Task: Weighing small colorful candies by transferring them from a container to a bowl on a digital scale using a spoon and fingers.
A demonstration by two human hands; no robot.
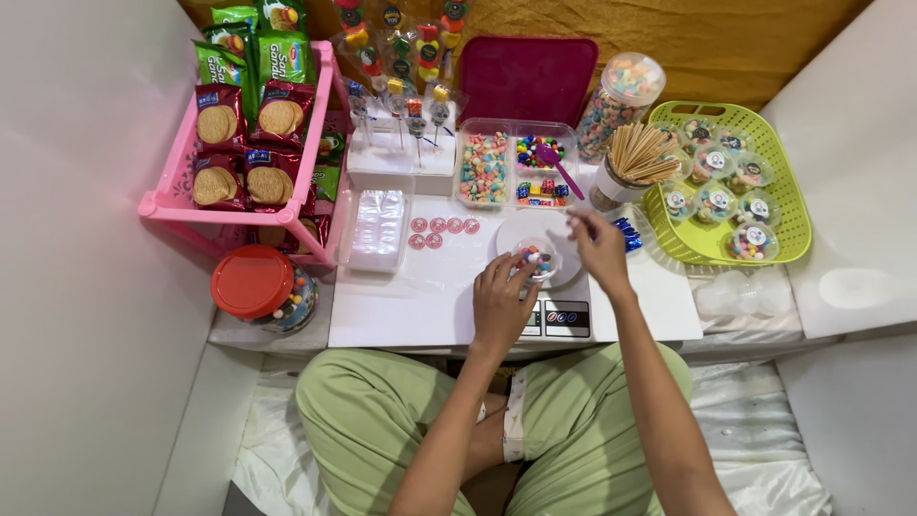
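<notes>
A small clear cup [541, 259] with coloured candies in it stands on a white kitchen scale [535, 239] on the low white table [411, 296]. My left hand [501, 298] touches the cup's near left side and steadies it. My right hand [602, 248] hovers just right of the cup, its fingertips pinched near the scale's far edge; whether it holds a candy is too small to tell. A clear divided box [516, 170] of mixed candies with a purple scoop [554, 164] lies just beyond the scale.
A pink rack [172, 196] of biscuit packets stands at the left, a red-lidded jar [258, 287] below it. A green basket [793, 215] of filled cups sits right, beside a cup of wooden sticks [635, 158] and a candy jar [621, 100]. Round stickers [441, 229] and stacked lids [377, 229] lie mid-table.
</notes>
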